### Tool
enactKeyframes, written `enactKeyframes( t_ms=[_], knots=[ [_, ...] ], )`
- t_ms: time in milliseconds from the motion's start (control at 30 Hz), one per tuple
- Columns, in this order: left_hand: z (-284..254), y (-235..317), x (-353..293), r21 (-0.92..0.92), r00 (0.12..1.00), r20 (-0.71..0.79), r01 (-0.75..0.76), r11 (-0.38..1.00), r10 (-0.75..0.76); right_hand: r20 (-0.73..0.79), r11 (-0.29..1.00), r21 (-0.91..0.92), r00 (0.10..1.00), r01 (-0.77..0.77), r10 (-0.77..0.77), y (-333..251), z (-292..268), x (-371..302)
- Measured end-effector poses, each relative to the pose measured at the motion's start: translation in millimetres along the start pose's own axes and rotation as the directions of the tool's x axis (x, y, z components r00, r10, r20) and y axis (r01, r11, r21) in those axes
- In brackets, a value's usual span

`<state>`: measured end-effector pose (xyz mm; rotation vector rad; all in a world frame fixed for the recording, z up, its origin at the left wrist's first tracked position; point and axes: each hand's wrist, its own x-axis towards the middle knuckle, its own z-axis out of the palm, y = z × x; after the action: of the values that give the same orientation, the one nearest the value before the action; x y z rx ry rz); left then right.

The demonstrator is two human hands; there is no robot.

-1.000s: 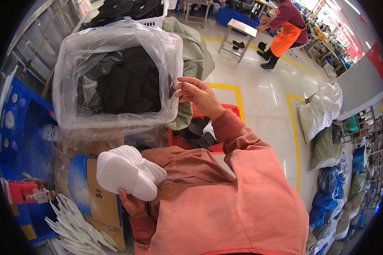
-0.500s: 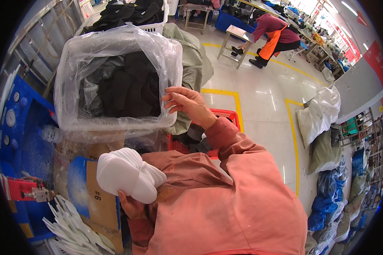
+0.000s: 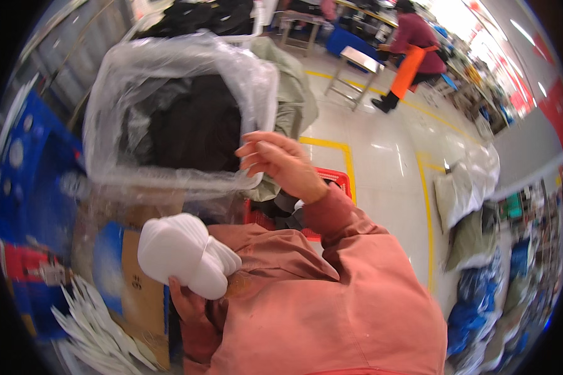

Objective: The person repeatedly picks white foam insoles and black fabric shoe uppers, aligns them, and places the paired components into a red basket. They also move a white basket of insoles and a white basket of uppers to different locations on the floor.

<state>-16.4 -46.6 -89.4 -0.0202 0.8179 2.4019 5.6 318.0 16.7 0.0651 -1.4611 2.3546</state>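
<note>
A fanned stack of white sole-shaped sheets [image 3: 180,250] rests in my left hand [image 3: 185,301], which grips it from below, close to my body. Its fingers are mostly hidden under the stack. My right hand [image 3: 283,164] reaches over the near right corner of a white basket [image 3: 269,106]. Its fingers are loosely bent and apart, and nothing shows between them. Clear plastic film [image 3: 128,69] lines that basket, and dark flat pieces [image 3: 194,125] lie piled inside it.
A red basket [image 3: 339,179] with dark pieces stands below my right forearm. Blue equipment [image 3: 34,169] and a cardboard box [image 3: 134,275] are at left, white strips [image 3: 100,328] lower left. Sacks [image 3: 466,187] line the right. A person in an orange apron [image 3: 410,72] stands beyond a small table [image 3: 361,60].
The view has shifted slightly. My right hand stays by the basket's corner and my left keeps the white stack. The far person has straightened up from bending over the small table.
</note>
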Motion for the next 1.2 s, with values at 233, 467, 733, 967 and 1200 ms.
enactKeyframes(
  t_ms=[233, 467, 733, 967, 1200],
  knots=[
    [-7, 8, -9, 0.177, 0.988, -0.041, -0.139, 0.974, 0.148, 0.327, 0.981, -0.188, 0.945, 0.038, 0.026, -9, 33, 5],
    [26, 25, -10, 0.256, 0.967, 0.089, -0.253, 0.933, 0.237, 0.467, 0.916, -0.127, 0.792, -0.38, 0.393, 71, 107, -20],
    [22, 28, -2, 0.454, 0.976, 0.014, -0.199, 0.869, 0.217, 0.601, 0.856, -0.384, 0.61, -0.346, 0.516, 97, 139, -16],
    [46, 40, 23, 0.225, 0.98, 0.035, -0.198, 0.954, 0.196, 0.495, 0.893, -0.421, 0.785, -0.159, 0.373, 92, 138, -3],
    [66, 45, 69, 0.385, 0.936, 0.181, -0.35, 0.854, 0.302, 0.216, 0.941, -0.271, 0.939, -0.205, 0.267, 66, 103, 34]
  ],
)
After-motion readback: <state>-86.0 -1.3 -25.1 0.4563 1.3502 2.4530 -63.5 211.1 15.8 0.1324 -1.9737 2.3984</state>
